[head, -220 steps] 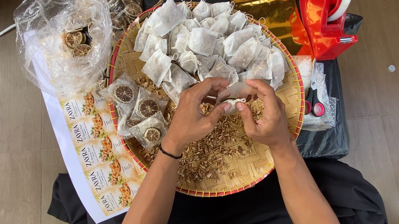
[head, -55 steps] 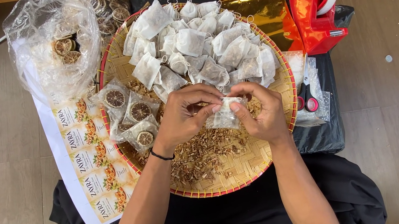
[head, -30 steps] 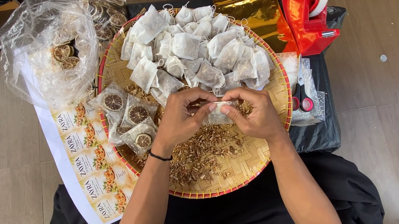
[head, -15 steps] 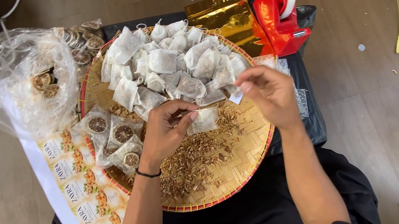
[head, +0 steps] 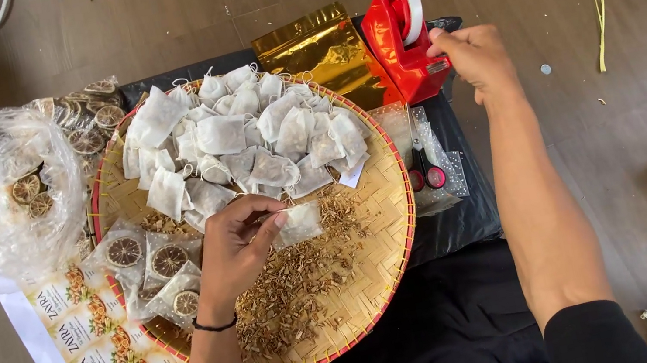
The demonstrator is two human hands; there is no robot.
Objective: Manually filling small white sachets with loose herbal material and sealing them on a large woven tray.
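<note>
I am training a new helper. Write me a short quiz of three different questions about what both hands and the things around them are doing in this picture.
1. True or false: the right hand is at the red tape dispenser.
2. What does the left hand hold over the round woven tray?
A. scissors
B. a small white sachet
C. a gold pouch
3. Fill in: the small clear packets at the left rim of the tray each hold a dried ____ slice.

Key:
1. True; its fingers touch the dispenser beside the tape roll.
2. B; the small white sachet is pinched in its fingers, above the loose dried herbs.
3. Citrus; see the clear packets.
</note>
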